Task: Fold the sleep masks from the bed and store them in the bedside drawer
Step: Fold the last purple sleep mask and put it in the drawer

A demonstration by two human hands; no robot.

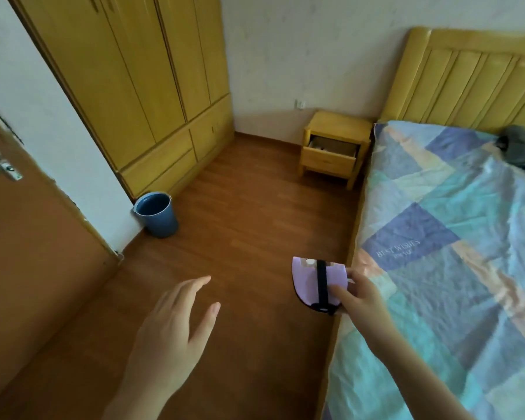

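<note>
My right hand point(362, 301) holds a folded lilac sleep mask point(308, 283) with a black strap across it, out over the floor beside the bed's edge. To the left, my left hand point(176, 331) hovers over the floor with fingers spread and nothing in it. The yellow bedside table point(337, 125) stands far ahead against the wall, next to the bed's head. Its drawer point(328, 160) is pulled open. The bed point(455, 268) on the right carries a patchwork cover in blue, teal and peach.
A blue bucket point(156, 215) stands on the wooden floor by the wall at the left. A tall yellow wardrobe point(140, 86) fills the far left. A brown door point(28, 237) is at the near left. Dark cloth point(520, 147) lies near the yellow headboard point(467, 74).
</note>
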